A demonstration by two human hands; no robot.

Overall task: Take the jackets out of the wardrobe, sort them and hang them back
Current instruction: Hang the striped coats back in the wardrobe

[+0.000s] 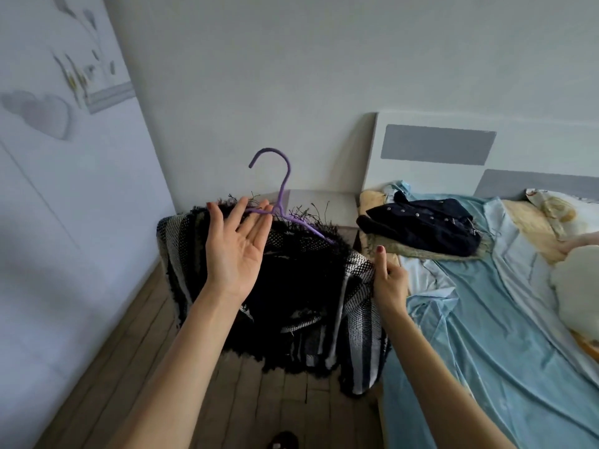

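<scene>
The left hand (238, 246) is spread flat, palm up, its straight fingers under the neck of a purple plastic hanger (279, 196). A black-and-white fringed woven jacket (291, 286) hangs from that hanger above the wooden floor (129, 351). The right hand (387, 273) pinches the jacket's right shoulder edge, thumb raised. A dark navy studded jacket (424, 226) lies on the blue-sheeted bed (486, 319).
</scene>
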